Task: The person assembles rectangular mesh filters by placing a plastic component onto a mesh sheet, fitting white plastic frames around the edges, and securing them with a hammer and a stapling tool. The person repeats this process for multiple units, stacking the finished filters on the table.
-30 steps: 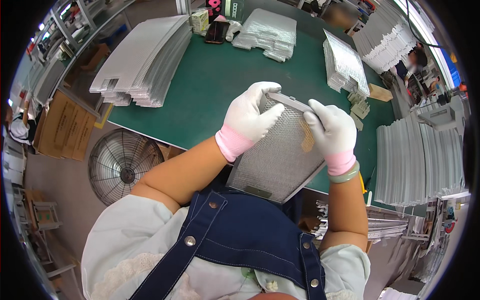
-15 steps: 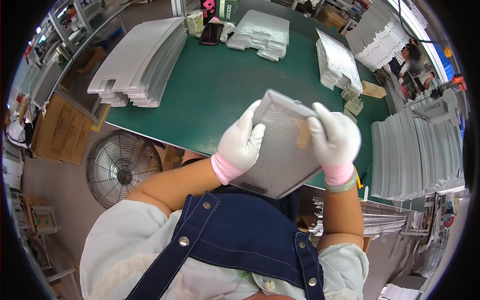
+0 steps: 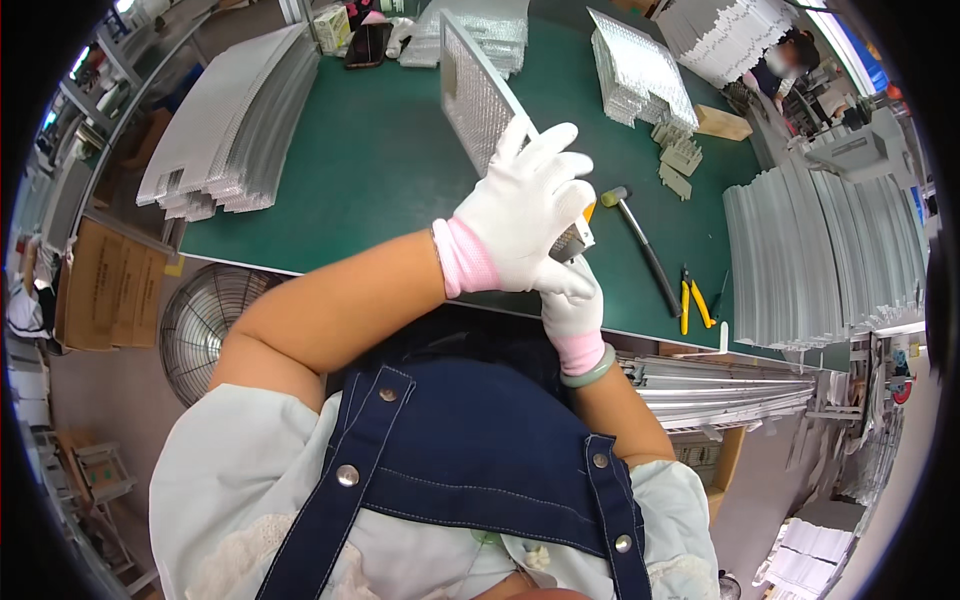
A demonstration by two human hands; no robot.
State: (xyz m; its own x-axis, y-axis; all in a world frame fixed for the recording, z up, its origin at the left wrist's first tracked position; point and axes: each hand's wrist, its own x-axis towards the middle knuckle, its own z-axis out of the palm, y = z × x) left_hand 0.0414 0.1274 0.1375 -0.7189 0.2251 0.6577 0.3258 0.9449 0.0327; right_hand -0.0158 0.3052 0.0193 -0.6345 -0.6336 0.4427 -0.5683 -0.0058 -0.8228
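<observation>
A framed mesh filter panel (image 3: 468,100) with a grey metal border stands steeply tilted above the green table, its far end raised. My left hand (image 3: 520,210), in a white glove with a pink cuff, lies across the panel's near part with fingers spread and thumb stretched out; its palm side is hidden. Lower down, my right hand (image 3: 573,310), gloved alike, grips the panel's near end. Its fingers are partly covered by my left hand. A mallet (image 3: 645,250) and yellow-handled pliers (image 3: 692,300) lie on the table to the right.
Mesh sheets are stacked at left (image 3: 225,115), at the back (image 3: 505,35) and at right back (image 3: 640,65). Grey frame strips (image 3: 820,255) stand at right. A wooden block (image 3: 722,123) and small plates (image 3: 680,157) lie near. A floor fan (image 3: 200,330) stands beyond the left edge.
The panel has turned from lying broadly toward me to standing steeply, its far end now farther away. My left hand has crossed over it with spread fingers; my right has moved lower. Mallet and pliers show.
</observation>
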